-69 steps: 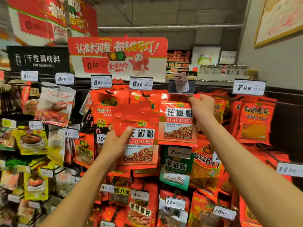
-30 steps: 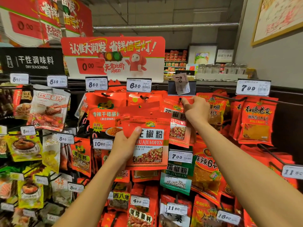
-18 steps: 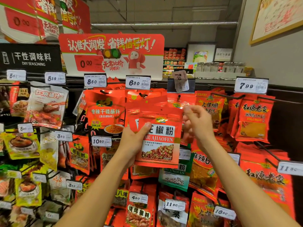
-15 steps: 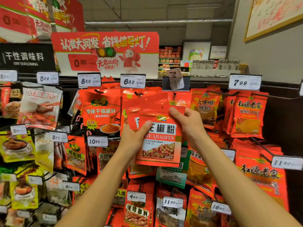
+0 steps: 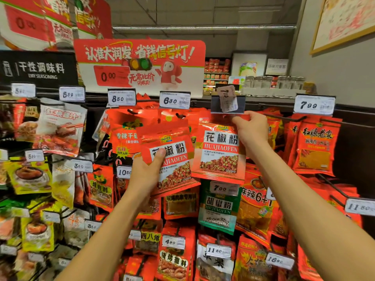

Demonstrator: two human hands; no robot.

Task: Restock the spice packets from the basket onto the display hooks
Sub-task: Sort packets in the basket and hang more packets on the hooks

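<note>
With my right hand (image 5: 251, 130) pinching the top of one spice packet (image 5: 220, 151) just under the loose 7.00 price tag (image 5: 227, 98) and my left hand (image 5: 147, 171) closed around the spare stack (image 5: 170, 159) left of it, I could miss the hook, hidden behind the tag, and tear the hole.

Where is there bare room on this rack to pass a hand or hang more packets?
The only bare patch is the dark back panel at far right, between the 7.99 tag and the 11.50 tag. Everywhere left of it, packets overlap, including around the left hand with its packets and the right hand.
</note>
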